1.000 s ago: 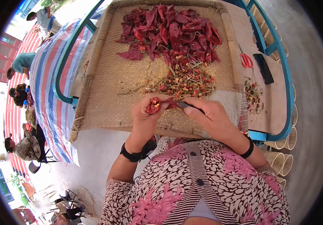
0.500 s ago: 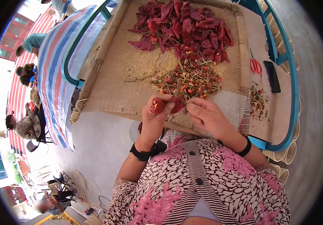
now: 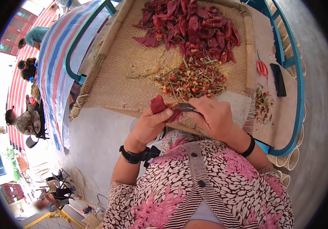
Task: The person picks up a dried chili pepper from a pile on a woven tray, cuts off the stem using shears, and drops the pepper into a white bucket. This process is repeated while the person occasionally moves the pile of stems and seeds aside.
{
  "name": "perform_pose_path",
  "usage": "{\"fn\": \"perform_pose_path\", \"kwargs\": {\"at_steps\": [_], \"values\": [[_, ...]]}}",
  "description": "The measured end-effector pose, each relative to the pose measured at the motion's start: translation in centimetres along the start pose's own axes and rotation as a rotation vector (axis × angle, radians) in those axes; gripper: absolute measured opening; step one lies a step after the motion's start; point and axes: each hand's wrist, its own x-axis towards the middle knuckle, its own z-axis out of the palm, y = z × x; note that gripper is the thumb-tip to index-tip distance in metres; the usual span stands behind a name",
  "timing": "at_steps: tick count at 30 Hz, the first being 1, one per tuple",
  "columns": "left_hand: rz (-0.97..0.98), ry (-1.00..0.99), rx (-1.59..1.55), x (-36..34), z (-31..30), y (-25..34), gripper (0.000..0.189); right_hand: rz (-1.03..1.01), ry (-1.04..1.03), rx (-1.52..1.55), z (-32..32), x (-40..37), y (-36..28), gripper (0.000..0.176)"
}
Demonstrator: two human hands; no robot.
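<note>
In the head view my left hand (image 3: 148, 125) is closed around a dried red pepper (image 3: 157, 104), whose open pieces stick out past the thumb. My right hand (image 3: 214, 116) is closed on a small dark tool (image 3: 186, 107) with a blade-like grey end. That end touches the pepper; I cannot make out the tool's exact kind. Just beyond the hands, a heap of pepper stems and cores (image 3: 194, 80) lies on the woven mat (image 3: 122, 82). Further back sits a large pile of dried red peppers (image 3: 194, 28).
To the right, red-handled scissors (image 3: 262, 68), a black phone (image 3: 278, 80) and a small stem heap (image 3: 263, 105) lie on the board. A teal metal rail (image 3: 299, 99) edges it. Striped sheeting (image 3: 57, 65) hangs at left, with several people seated beyond.
The dark tool now shows in my right hand at the pepper, where fingertips were pinching before. My left hand has shifted slightly left and down, and the pepper looks more opened.
</note>
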Motion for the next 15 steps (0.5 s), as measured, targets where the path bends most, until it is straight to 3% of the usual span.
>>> {"fn": "perform_pose_path", "kwargs": {"at_steps": [5,8,11,15], "values": [[0.019,0.116,0.330,0.3,-0.4,-1.1,0.020,0.008,-0.052,0.048,1.2,-0.1,0.3,0.028],[0.101,0.183,0.431,0.2,0.6,-0.8,0.017,0.301,-0.167,0.498,1.7,-0.4,0.4,0.025],[0.198,0.128,0.723,0.6,0.7,-0.2,0.015,0.899,-0.388,1.326,1.0,0.0,0.4,0.026],[0.217,0.101,0.511,0.7,1.3,-0.2,0.014,1.123,-0.421,1.808,0.4,0.2,0.0,0.026]]}}
